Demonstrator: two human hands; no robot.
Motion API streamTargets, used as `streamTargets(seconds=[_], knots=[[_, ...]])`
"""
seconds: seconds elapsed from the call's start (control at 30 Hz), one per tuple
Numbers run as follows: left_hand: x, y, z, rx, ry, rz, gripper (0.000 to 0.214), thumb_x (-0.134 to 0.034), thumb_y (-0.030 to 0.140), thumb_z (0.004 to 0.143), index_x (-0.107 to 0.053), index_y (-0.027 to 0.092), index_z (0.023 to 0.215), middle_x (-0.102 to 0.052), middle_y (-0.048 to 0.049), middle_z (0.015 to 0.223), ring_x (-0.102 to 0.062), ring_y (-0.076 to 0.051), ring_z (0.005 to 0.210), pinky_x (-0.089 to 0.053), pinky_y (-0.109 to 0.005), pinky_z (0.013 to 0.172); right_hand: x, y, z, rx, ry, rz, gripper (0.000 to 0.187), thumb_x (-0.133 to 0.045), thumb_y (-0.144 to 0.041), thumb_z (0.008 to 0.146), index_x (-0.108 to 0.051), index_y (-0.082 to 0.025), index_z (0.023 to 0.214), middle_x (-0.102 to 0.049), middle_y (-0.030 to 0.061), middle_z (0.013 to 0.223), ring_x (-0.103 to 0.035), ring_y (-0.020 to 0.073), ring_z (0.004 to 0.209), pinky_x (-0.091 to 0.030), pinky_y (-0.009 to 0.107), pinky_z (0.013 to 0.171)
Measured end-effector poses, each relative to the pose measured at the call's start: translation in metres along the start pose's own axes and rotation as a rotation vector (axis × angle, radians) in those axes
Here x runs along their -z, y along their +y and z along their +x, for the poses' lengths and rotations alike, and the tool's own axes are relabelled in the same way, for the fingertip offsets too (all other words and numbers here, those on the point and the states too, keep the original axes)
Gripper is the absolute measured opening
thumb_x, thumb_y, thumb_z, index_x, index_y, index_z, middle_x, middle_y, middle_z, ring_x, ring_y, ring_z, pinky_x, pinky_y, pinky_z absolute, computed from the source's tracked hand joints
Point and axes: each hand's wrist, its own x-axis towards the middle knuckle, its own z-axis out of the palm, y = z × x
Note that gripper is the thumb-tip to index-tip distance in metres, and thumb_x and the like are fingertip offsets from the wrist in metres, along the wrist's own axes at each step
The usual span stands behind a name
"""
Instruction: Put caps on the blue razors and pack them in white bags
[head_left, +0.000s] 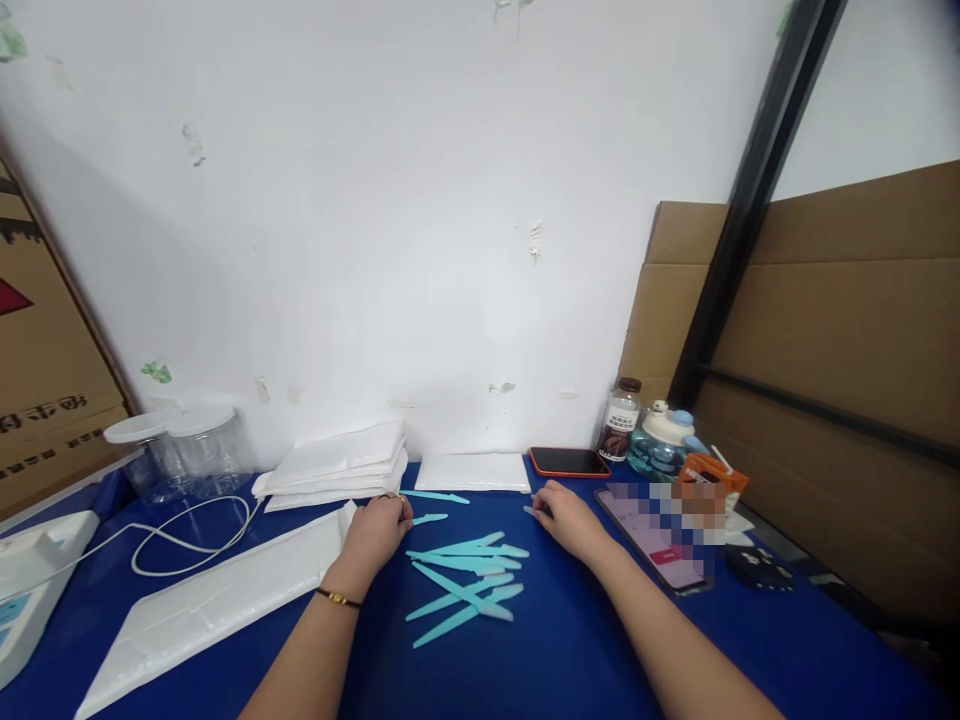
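Note:
My left hand (381, 528) is closed round the handle end of a turquoise eyebrow razor (430, 519), whose other end points right. Just beyond it another turquoise razor (439, 496) lies on the blue table. My right hand (561, 512) is closed, and a small pale translucent piece (529, 511), which looks like a blade cap, shows at its fingertips. Between my forearms lies a loose, crossed pile of several turquoise razors (469, 585) with pale clear ends, mostly pointing right. The fingers partly hide what each hand holds.
A white padded mailer (225, 610) lies left, near a stack of mailers (337, 460). Another white packet (472, 472) sits by the wall. Clear jars (202, 450) and a cable (180, 548) are left; an orange-edged phone (570, 461), bottle (621, 420) and second phone (649, 545) are right.

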Motion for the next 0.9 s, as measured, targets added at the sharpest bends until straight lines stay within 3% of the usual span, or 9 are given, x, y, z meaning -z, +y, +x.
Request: streamTargets(seconds=[0.27,0.4,0.53,0.9], knots=[[-0.004,0.011,0.001,-0.081,-0.021,-0.235,0.007,-0.050,0.021,0.076,-0.057,0.020,0.076,-0.063,0.0004,0.075,-0.056,-0.014,0.073,-0.035,-0.023,0.063,0.000,-0.015,-0.005,0.017,-0.071,0.159,0.006,-0.058,-0.014,0.073,-0.058,-0.019,0.070,-0.060,0.0017,0.074,-0.055,0.0152,0.069,-0.039,0.024,0.062],[-0.006,0.026,0.000,-0.180,-0.048,-0.428,0.011,-0.048,0.026,0.076,-0.056,0.019,0.077,-0.060,0.0005,0.071,-0.053,-0.014,0.066,-0.036,-0.023,0.060,0.000,-0.026,-0.007,0.056,-0.089,0.448,0.003,-0.056,-0.020,0.076,-0.059,-0.019,0.075,-0.059,-0.0012,0.066,-0.053,0.0126,0.060,-0.038,0.022,0.056],[-0.007,0.037,-0.003,-0.215,-0.054,-0.447,0.012,-0.049,0.025,0.076,-0.058,0.018,0.077,-0.060,0.0003,0.070,-0.052,-0.013,0.065,-0.035,-0.023,0.059,-0.003,-0.039,-0.008,0.072,-0.106,0.682,0.008,-0.056,-0.026,0.077,-0.060,-0.018,0.078,-0.057,-0.0015,0.064,-0.054,0.0123,0.058,-0.040,0.021,0.054],[-0.006,0.048,-0.009,-0.254,-0.072,-0.433,0.012,-0.050,0.025,0.076,-0.060,0.019,0.078,-0.061,0.0005,0.073,-0.053,-0.013,0.068,-0.036,-0.022,0.060,-0.009,-0.053,-0.010,0.094,-0.127,0.606,0.009,-0.057,-0.019,0.074,-0.064,-0.018,0.079,-0.060,-0.0008,0.064,-0.053,0.0109,0.056,-0.038,0.020,0.051]])
